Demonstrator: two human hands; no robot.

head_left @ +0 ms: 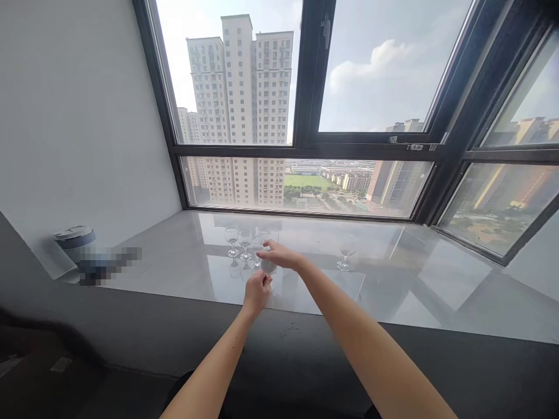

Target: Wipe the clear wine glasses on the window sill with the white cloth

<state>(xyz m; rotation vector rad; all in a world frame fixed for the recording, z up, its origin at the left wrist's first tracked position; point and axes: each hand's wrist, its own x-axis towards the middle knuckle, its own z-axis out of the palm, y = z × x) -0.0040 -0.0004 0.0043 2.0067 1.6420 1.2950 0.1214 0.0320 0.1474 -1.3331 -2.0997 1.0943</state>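
Observation:
Both my hands are at one stemmed glass (268, 267) above the front part of the glossy window sill (174, 262). My left hand (257, 291) pinches it low, around the stem. My right hand (279, 255) curls over its upper part, thumb and fingers at the bowl. Just behind and to the left stand a clear stemmed glass (231, 237) and another one (245, 238). A further glass (255, 263) is partly hidden by my right hand. One more stemmed glass (347, 249) stands apart on the right.
A round container (75, 241) with a blue band sits at the sill's left end, beside a blurred-out patch. The dark window frame (305, 152) borders the sill at the back. The sill's front edge (187, 297) runs close to my wrists.

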